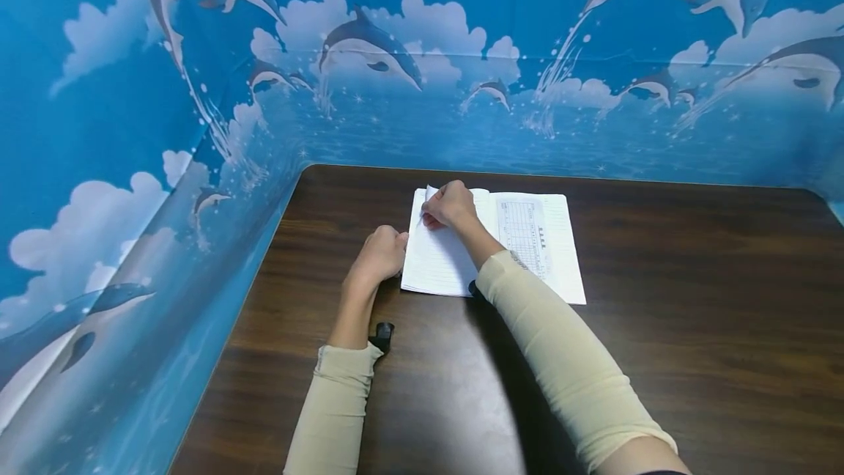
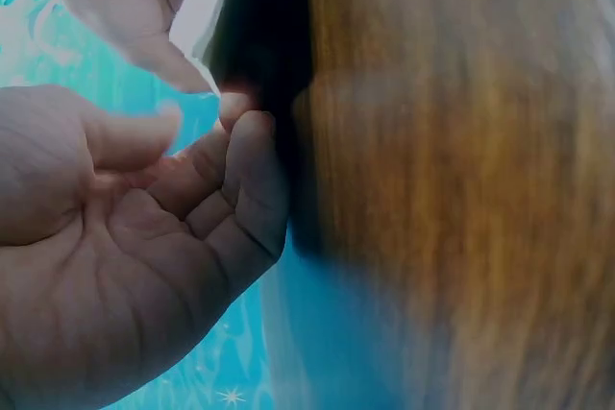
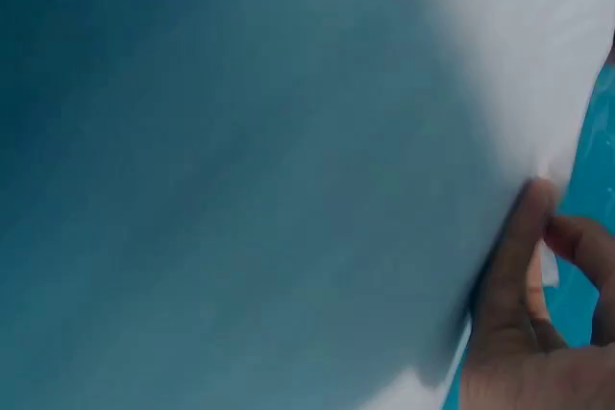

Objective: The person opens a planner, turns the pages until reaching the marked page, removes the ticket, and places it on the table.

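Note:
An open notebook [image 1: 438, 262] lies on the table, with lined paper on its left side and a printed table on the right page [image 1: 524, 233]. At the upper part of the left side, my right hand [image 1: 451, 205] pinches the edge of a page [image 3: 538, 26] between thumb and fingers, and the paper lifts there. My left hand [image 1: 382, 253] is at the notebook's left edge. In the left wrist view its fingers [image 2: 252, 165] are loosely curled, with the fingertips at the notebook's edge, and the thumb stands apart from them.
The dark wooden table [image 1: 692, 299] extends to both sides of the notebook. A blue cloth with dolphins [image 1: 369, 50] hangs behind the table and along its left side. A black strap [image 1: 382, 336] is on the left wrist.

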### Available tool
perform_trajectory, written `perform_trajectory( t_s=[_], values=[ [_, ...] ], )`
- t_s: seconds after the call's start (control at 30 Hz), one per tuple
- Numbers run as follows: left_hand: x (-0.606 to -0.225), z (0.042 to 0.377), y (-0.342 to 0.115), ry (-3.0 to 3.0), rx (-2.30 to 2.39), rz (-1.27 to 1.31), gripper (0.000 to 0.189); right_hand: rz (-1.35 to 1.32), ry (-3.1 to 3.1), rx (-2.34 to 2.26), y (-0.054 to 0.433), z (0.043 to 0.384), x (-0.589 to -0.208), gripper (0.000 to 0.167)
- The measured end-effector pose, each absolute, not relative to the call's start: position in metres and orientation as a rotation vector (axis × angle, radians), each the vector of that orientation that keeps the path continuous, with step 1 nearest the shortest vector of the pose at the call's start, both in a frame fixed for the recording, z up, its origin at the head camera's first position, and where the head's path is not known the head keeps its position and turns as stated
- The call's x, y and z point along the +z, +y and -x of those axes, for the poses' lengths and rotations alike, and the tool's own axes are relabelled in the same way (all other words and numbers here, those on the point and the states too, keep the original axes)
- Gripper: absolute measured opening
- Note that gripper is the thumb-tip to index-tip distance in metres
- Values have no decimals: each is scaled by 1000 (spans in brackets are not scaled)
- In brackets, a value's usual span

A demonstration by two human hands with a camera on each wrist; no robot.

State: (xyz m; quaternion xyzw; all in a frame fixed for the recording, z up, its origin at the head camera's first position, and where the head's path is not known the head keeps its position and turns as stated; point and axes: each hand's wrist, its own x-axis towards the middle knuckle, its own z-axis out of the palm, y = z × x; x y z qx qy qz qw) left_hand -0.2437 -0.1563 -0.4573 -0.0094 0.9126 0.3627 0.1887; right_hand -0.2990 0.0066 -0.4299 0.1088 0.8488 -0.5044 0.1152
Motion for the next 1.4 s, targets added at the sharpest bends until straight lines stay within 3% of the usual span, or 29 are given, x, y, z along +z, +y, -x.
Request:
perform_trajectory(
  t_s=[0.2, 0.53, 0.93, 1.07, 1.4],
  values=[
    [-471, 251, -157, 2623, 962, -1, 52, -153, 2651, -1321, 9, 292, -422, 19],
    [-451, 233, -157, 2646, 913, 49, 45, 184, 2635, -1133, 14, 282, -419, 27],
    [-418, 212, -150, 2636, 928, 88, 48, 475, 2794, -1040, 99, 257, -420, 28],
    [-416, 214, -148, 2631, 942, 61, 49, 390, 2828, -1131, 124, 256, -409, 28],
    [-419, 215, -140, 2604, 970, 5, 55, -171, 2842, -848, 180, 260, -399, 38]
  ],
)
